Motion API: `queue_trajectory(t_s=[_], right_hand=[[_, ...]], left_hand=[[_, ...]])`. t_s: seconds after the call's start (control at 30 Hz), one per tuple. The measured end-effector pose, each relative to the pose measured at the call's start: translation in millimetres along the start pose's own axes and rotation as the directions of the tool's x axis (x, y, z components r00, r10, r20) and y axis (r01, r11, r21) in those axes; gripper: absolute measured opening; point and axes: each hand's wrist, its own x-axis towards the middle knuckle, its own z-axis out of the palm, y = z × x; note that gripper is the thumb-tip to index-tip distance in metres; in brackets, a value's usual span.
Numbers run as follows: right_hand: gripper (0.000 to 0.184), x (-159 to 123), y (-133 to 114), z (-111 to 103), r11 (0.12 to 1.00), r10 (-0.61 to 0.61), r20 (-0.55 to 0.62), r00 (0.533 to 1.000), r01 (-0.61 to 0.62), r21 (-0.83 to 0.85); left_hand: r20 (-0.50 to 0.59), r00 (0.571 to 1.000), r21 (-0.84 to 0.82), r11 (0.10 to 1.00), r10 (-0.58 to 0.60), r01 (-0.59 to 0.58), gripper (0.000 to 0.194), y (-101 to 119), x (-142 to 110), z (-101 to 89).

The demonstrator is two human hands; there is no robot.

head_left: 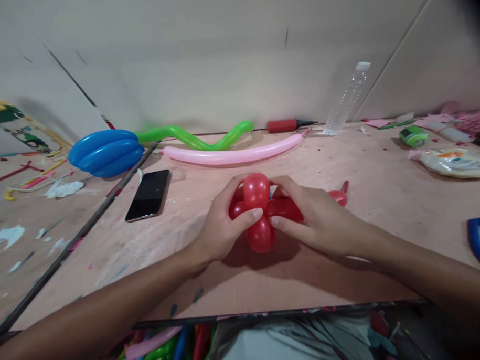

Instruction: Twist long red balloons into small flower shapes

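Between my two hands, just above the table, is a red balloon (pixel 257 189) twisted into several rounded segments. My left hand (pixel 225 221) is wrapped round its left side, with the thumb pressed on the middle twist. My right hand (pixel 318 219) grips the longer segment on the right, its thumb close to the same twist. The balloon's thin uninflated tail sticks out past my right hand. Some of the balloon is hidden behind my fingers.
Behind my hands lie a pink balloon (pixel 231 156), a green and blue balloon shape (pixel 107 152), a red hand pump (pixel 282 126) and a clear bottle (pixel 347 100). A phone (pixel 148 194) lies on the left; a plastic packet (pixel 455 163) and a blue handle-like loop (pixel 477 245) are at the right.
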Motion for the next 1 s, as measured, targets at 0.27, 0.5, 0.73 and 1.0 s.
queue_trajectory(t_s=[0.27,0.5,0.73,1.0], right_hand=[[0.08,1,9,4,0.999,-0.014,-0.013,1.0,0.013,-0.053],[0.068,-1,7,-2,0.978,-0.031,-0.016,0.999,0.033,0.205],[0.038,5,10,0,0.952,0.052,-0.196,0.979,0.011,0.307],[0.035,4,7,10,0.941,0.182,-0.196,0.964,-0.113,0.319]], left_hand=[[0.108,0.987,-0.028,0.993,-0.115,0.119,0.053,0,2,-3.9],[0.087,0.981,-0.099,0.978,-0.175,0.184,0.048,-2,-3,-1.8],[-0.008,0.967,-0.046,0.966,-0.255,0.254,0.032,4,3,2.7],[-0.056,0.986,0.02,0.987,-0.159,0.161,0.019,6,1,4.7]])
